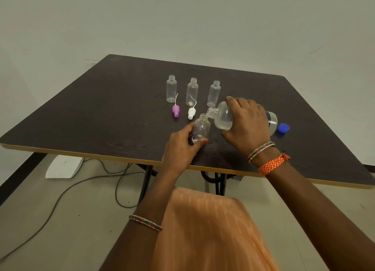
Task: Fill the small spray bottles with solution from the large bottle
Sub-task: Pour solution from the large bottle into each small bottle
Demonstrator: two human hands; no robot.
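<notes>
Head view shows us at a dark table (91, 112), pouring. Our right hand (246, 122) wraps around the large bottle (223, 116) and tips it almost flat, its open neck pointing left and sitting just above the mouth of a small spray bottle (200, 128). Our left hand (180, 149) grips that small bottle near its base, thumb and fingers curled round it, keeping it upright on the tabletop. Behind it three more small clear bottles (192, 92) stand uncapped in a row. Two spray tops lie on the table between that row and our hands: a purple one (175, 110) and a white one (191, 112). A blue cap (283, 128) rests just right of the large bottle's base.
</notes>
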